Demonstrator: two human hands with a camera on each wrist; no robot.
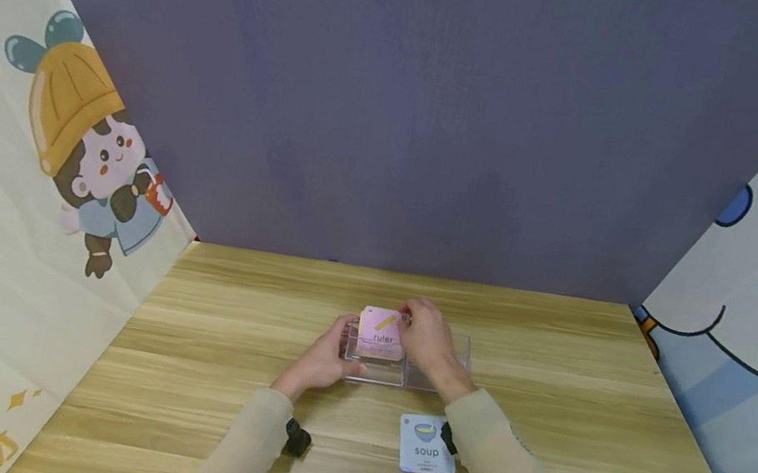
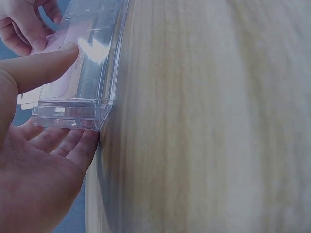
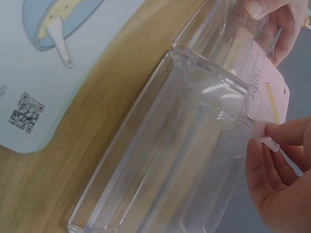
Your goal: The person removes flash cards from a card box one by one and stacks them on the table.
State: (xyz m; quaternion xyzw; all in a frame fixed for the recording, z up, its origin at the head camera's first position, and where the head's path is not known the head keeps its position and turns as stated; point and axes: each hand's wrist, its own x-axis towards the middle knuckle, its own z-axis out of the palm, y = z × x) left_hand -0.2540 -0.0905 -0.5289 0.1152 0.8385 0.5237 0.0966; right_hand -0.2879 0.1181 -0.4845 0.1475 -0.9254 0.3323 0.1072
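Now pinching the pink card [image 1: 377, 322] with right hand [image 1: 430, 342] angled toward 10 o'clock, clasping the clear box [image 1: 388, 374] at 9 with left hand [image 1: 322, 360] toward 1.

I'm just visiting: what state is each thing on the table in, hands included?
Box: open-topped, gripped at its left end.
Ruler card: picture showing, sticking up from the box's left compartment.
Soup card: flat, face up on the table, right edge partly hidden.
Left hand: gripping the box.
Right hand: pinching a pink corner; whether it's the ruler card's, I cannot tell.
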